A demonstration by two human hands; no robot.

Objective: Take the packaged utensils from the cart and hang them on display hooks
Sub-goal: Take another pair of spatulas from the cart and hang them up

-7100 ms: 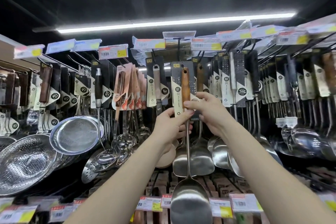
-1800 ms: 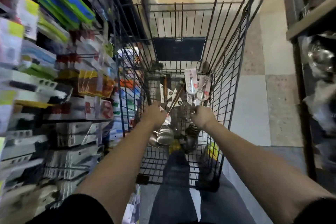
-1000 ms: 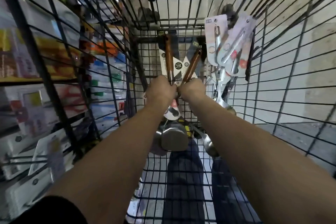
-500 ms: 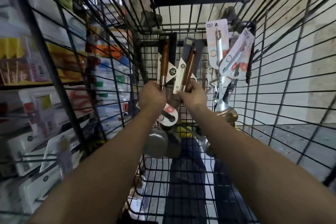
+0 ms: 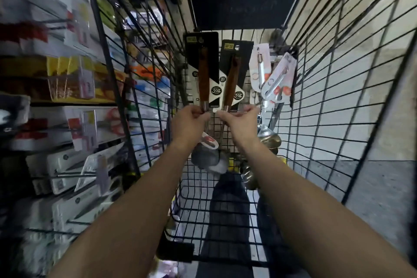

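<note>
packaged utensils (image 5: 203, 79) | left hand (image 5: 191, 121), right hand (image 5: 242, 119) hide necks | shelves (image 5: 56, 88) blurred

Shelf packages (image 5: 67, 88) are blurred; the left hand (image 5: 189, 121) and right hand (image 5: 240, 119) cover shafts of 2 packaged utensils (image 5: 203, 79).

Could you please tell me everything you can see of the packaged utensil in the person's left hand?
The utensil has a brown, wood-looking handle fixed to a black backing card with white corners and a round label. A thin metal shaft runs down to a grey metal bowl. It stands nearly upright inside the wire cart, card end up. The left hand pinches it where handle meets shaft. A second utensil, gripped by the right hand, stands close beside it.
</note>
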